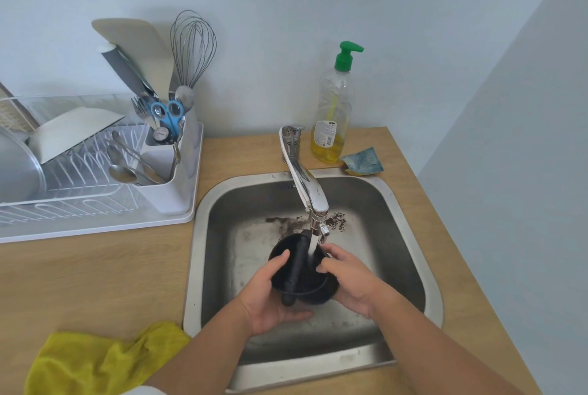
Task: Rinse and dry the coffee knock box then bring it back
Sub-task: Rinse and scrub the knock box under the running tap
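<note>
The black round knock box (300, 270), with a black bar across its mouth, is held over the steel sink (410, 219) under the chrome tap (307, 184). Water runs from the spout into the box. My left hand (272, 294) cups its left side and base. On the right, my right hand (348, 277) grips the rim. Coffee grounds (337, 221) lie on the sink floor behind the box. A yellow cloth (101, 359) is bunched on the wooden counter at the lower left.
A white dish rack (95, 184) with cutlery, a whisk and plates stands on the counter to the left. A soap bottle with a green pump (332, 114) and a blue sponge (362, 162) sit behind the sink. A wall closes the right side.
</note>
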The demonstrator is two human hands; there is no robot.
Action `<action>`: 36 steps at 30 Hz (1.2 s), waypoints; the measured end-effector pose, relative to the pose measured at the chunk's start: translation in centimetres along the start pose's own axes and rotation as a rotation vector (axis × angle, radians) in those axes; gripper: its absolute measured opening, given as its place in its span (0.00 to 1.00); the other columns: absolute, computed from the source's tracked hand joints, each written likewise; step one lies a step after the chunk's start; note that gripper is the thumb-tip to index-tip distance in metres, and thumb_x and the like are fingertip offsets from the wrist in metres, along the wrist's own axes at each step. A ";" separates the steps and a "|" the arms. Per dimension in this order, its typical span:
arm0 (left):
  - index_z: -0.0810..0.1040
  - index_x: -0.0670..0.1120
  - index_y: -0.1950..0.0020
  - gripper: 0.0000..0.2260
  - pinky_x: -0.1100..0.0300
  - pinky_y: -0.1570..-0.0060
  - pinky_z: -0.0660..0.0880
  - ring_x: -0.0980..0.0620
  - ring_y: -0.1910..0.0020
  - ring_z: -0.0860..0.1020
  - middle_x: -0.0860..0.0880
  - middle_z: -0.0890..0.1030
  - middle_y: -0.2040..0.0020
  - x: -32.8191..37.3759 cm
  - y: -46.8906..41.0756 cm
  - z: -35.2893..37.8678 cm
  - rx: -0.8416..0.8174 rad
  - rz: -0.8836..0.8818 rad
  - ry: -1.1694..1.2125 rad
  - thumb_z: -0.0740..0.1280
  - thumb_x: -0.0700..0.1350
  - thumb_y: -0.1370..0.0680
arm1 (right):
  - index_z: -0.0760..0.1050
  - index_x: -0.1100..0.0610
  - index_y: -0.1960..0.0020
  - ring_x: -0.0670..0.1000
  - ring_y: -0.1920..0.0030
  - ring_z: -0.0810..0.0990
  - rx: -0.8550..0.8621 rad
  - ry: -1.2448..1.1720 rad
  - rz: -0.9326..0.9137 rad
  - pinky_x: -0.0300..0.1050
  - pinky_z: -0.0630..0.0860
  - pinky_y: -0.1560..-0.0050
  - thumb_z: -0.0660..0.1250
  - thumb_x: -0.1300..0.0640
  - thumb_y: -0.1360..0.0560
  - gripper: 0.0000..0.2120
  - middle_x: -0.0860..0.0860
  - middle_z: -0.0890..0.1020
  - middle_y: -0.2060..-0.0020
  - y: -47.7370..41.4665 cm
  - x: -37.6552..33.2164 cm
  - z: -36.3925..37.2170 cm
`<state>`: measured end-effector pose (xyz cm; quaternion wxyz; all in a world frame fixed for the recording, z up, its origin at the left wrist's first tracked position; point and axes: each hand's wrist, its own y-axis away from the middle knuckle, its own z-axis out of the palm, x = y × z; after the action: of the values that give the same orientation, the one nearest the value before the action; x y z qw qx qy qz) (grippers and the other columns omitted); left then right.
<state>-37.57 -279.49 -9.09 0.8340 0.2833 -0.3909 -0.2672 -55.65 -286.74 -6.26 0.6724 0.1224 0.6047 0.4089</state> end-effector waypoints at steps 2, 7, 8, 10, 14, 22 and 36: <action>0.83 0.46 0.33 0.26 0.33 0.36 0.77 0.31 0.36 0.81 0.36 0.83 0.34 0.2 -0.1 -0.2 0.012 0.016 0.035 0.70 0.63 0.23 | 0.77 0.53 0.31 0.58 0.44 0.82 0.027 0.084 -0.055 0.54 0.78 0.42 0.62 0.70 0.20 0.22 0.62 0.82 0.39 -0.6 0.5 0.5; 0.77 0.55 0.33 0.18 0.34 0.43 0.82 0.36 0.44 0.86 0.42 0.85 0.38 1.6 -0.3 -0.1 0.228 0.180 -0.129 0.69 0.60 0.20 | 0.72 0.40 0.43 0.47 0.43 0.74 0.280 0.866 -0.513 0.38 0.71 0.40 0.67 0.62 0.24 0.18 0.40 0.71 0.44 -0.3 1.9 0.8; 0.76 0.57 0.34 0.17 0.35 0.45 0.83 0.36 0.45 0.86 0.44 0.85 0.39 1.9 -0.1 0.0 0.258 0.202 -0.154 0.68 0.61 0.20 | 0.73 0.41 0.48 0.47 0.45 0.73 0.251 1.017 -0.620 0.38 0.71 0.44 0.66 0.63 0.26 0.16 0.38 0.73 0.47 -0.1 1.9 0.9; 0.76 0.58 0.36 0.16 0.41 0.50 0.85 0.38 0.46 0.86 0.45 0.84 0.40 2.5 0.1 0.1 0.292 0.228 -0.195 0.69 0.62 0.21 | 0.80 0.48 0.48 0.50 0.47 0.73 0.081 1.332 -0.705 0.44 0.74 0.46 0.62 0.63 0.30 0.16 0.42 0.80 0.50 0.1 2.0 1.2; 0.75 0.60 0.35 0.17 0.51 0.60 0.84 0.46 0.44 0.83 0.51 0.81 0.38 3.6 0.5 0.2 0.342 0.296 -0.288 0.71 0.61 0.22 | 0.74 0.50 0.36 0.56 0.42 0.74 -0.012 1.814 -0.642 0.53 0.71 0.44 0.64 0.60 0.31 0.23 0.47 0.77 0.39 -0.1 1.9 1.9; 0.79 0.57 0.37 0.17 0.50 0.60 0.85 0.46 0.45 0.84 0.50 0.84 0.41 3.7 0.3 1.6 0.330 0.255 -0.300 0.72 0.61 0.23 | 0.73 0.52 0.28 0.65 0.25 0.62 -0.016 1.684 -0.207 0.61 0.69 0.32 0.61 0.62 0.27 0.27 0.53 0.74 0.31 -0.9 1.2 4.1; 0.81 0.50 0.35 0.24 0.33 0.44 0.82 0.36 0.46 0.86 0.45 0.89 0.47 2.2 -0.3 0.7 0.263 0.143 -0.216 0.68 0.66 0.22 | 0.81 0.49 0.37 0.65 0.18 0.45 -0.068 1.795 -0.289 0.64 0.62 0.29 0.63 0.64 0.25 0.21 0.49 0.76 0.31 -0.4 0.8 3.5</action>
<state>-36.98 -281.31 -7.78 0.7599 0.3311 -0.5288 -0.1825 -52.31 -285.25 -6.27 -0.0033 -0.3387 0.8982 0.2800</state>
